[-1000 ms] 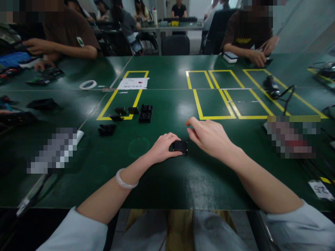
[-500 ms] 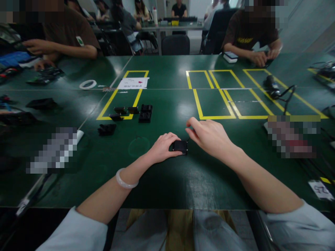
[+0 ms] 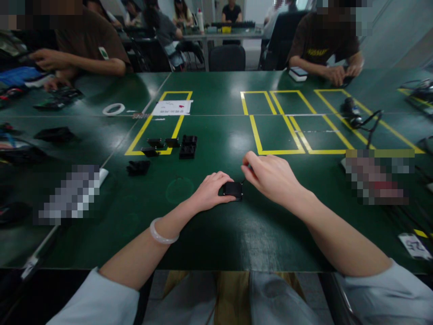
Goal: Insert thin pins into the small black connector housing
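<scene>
The small black box (image 3: 233,191) rests on the green tabletop (image 3: 209,239), in front of the wearer, between the two hands. The left hand (image 3: 214,189) has its thumb and fingers closed about the box's left side. The right hand (image 3: 270,174) is curled, thumb and forefinger close together, beside a thin dark piece (image 3: 244,181) at the box's upper right corner; whether it pinches that piece cannot be told, nor can the piece be identified as wire or tool. Risk, in judgement: a sideways pull or twist on the thin piece could turn the box on the smooth surface, should the left hand hold too lightly; excess force could strain the corner. The right fingers could also slip off so slender a piece. Surroundings: several upright black parts (image 3: 172,142) and a black block (image 3: 188,147) stand between the left hand and a printed paper sheet (image 3: 172,108); a clip-like black part (image 3: 138,168) lies nearer the wearer. The right hand itself stands between the box and a pixelated object (image 3: 374,178).
</scene>
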Demonstrator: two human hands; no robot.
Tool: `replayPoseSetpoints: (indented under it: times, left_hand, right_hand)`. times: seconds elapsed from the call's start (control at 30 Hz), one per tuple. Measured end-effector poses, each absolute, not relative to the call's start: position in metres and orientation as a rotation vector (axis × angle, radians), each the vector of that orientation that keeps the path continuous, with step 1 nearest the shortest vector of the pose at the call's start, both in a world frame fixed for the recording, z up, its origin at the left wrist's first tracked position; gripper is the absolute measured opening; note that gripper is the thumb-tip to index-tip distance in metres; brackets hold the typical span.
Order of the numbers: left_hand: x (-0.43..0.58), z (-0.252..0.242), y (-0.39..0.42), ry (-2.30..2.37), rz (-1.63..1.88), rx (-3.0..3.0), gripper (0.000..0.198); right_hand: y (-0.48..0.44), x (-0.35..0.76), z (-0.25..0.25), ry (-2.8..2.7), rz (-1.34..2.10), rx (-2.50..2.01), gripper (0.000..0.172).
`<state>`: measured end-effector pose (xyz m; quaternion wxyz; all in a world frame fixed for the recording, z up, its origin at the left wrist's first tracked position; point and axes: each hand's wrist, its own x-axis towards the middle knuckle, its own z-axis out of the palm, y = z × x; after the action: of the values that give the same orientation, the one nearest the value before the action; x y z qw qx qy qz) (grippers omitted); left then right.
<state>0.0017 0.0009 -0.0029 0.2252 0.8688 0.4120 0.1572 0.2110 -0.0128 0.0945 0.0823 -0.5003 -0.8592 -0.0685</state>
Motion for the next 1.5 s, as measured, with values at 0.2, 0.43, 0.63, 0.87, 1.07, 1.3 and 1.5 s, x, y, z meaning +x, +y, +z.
replayPoseSetpoints:
  times: [0.2,0.43,0.63,0.87,1.07,1.3,1.5]
  left_hand:
    - [0.001,-0.0027,0.001,1.128,0.443,2.393,0.041]
    - [0.0004,-0.0042,0.0013,1.127,0.449,2.393,0.043]
    - [0.0008,-0.0036,0.0012,1.127,0.439,2.404,0.043]
    - [0.0013,-0.0045,0.0013,1.135,0.446,2.402,0.042]
    - [0.002,-0.0032,0.0012,1.139,0.444,2.396,0.043]
    - [0.0008,-0.0036,0.0008,1.134,0.436,2.388,0.043]
    - [0.0014,-0.0018,0.0003,1.14,0.43,2.387,0.042]
  right_hand:
    - [-0.0123,0.2095,0.0964,-2.576,-0.221,-1.534,0.027]
    - [-0.0127,0.2102,0.0956,-2.573,-0.215,-1.506,0.028]
    - [-0.0126,0.2098,0.0963,-2.57,-0.227,-1.562,0.031]
    - [-0.0129,0.2105,0.0947,-2.552,-0.167,-1.509,0.027]
    - [-0.0116,0.2108,0.0943,-2.573,-0.227,-1.535,0.032]
    - [-0.014,0.2103,0.098,-2.564,-0.196,-1.487,0.023]
    - [-0.0116,0.2117,0.095,-2.574,-0.208,-1.517,0.03]
